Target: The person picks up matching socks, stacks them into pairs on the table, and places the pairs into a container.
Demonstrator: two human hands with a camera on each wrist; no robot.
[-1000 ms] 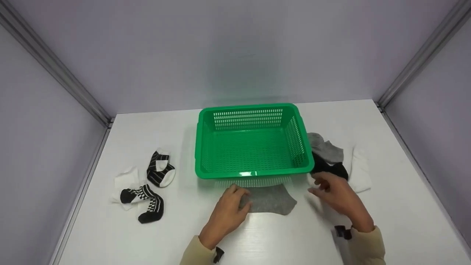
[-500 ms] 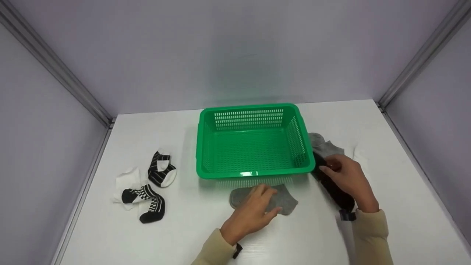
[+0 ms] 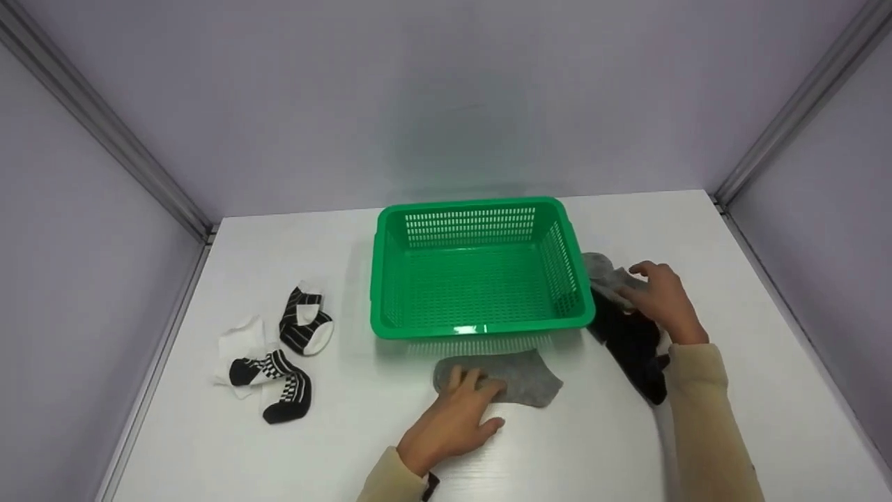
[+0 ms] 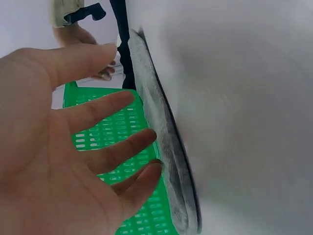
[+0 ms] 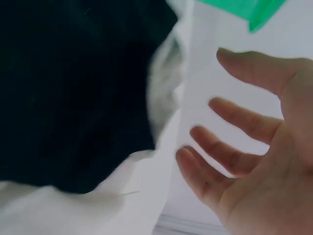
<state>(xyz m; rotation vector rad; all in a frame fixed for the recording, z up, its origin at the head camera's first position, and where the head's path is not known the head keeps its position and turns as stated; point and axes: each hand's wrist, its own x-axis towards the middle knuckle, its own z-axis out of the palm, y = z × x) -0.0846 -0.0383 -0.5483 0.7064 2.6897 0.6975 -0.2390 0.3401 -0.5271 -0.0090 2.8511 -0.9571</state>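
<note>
Since half a second ago, the right hand is reaching farther, onto the far grey sock, fingers loosely spread, gripping nothing; the left hand is sliding nearer. On the white surface, the green basket is sitting centre. Right of it, the black sock is lying beside the far grey sock. The near grey sock is lying flat under straight left fingertips.
</note>
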